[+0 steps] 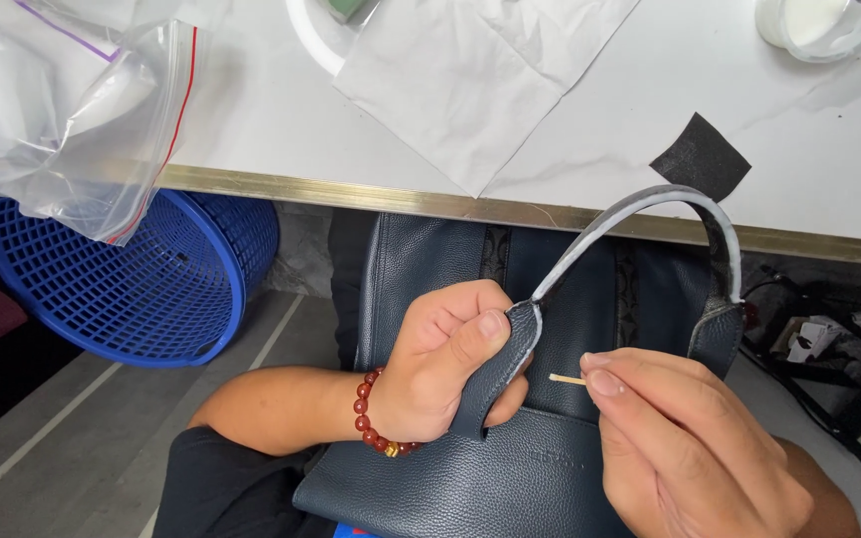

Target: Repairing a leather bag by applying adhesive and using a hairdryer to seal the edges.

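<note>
**Item: dark blue leather handbag, handle end held for edge work**

White marble-look bench (pixel 650 90) with a brass-coloured edge strip runs across the top of the view; grey floor lies below it.

- Handbag (pixel 510 478): pebbled dark blue leather, resting in the person's lap just below the bench edge. Judged soft and pliable in the body, moderately light, grippy rather than slippery.
- Handle (pixel 640 204): arched strap with pale grey edges, rising from two leather tabs. Judged stiffer than the body, springy; the firmest hold looks to be at the tab, near its root.
- Left hand (pixel 440 374): fingers closed around the left handle tab, thumb (pixel 485 329) pressed flat on its face. Red bead bracelet (pixel 371 418) at the wrist.
- Right hand (pixel 690 448): fingertips pinched shut on a thin wooden stick (pixel 567 379), its tip pointing at the held tab, close but apart from it. Stick judged light and easily snapped.
- On the bench: white paper sheet (pixel 480 70), black square patch (pixel 700 156), clear zip bag (pixel 72 110) overhanging the edge, white cup (pixel 814 25).
- Below: blue plastic basket (pixel 142 289) on the floor, left.
</note>
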